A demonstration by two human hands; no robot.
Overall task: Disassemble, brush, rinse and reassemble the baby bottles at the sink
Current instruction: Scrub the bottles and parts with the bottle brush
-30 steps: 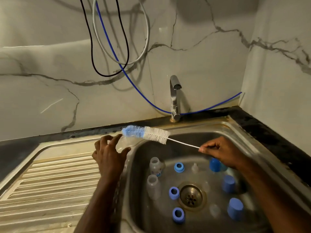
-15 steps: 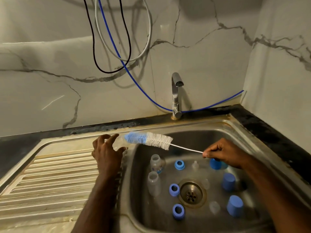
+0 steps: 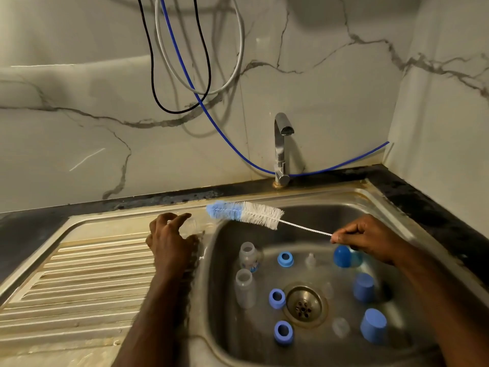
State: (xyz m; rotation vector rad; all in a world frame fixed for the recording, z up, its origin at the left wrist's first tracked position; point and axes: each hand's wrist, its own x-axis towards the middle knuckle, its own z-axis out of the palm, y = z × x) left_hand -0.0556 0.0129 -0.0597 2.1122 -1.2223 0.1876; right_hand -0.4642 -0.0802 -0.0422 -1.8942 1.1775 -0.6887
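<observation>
Your right hand (image 3: 367, 238) is pinching the wire handle of the blue-and-white bristle bottle brush (image 3: 246, 213); your left hand (image 3: 169, 241) is gripping a clear plastic bottle (image 3: 191, 225) on the steel sink's (image 3: 352, 197) rim, brush tip just beside it.

My right hand (image 3: 366, 238) pinches the wire handle of the bottle brush (image 3: 244, 214) at mid-frame. My left hand (image 3: 170, 241) holds a clear bottle (image 3: 191, 226) left of the sink (image 3: 370, 197); bottles, rings and caps lie in the basin below.
</observation>
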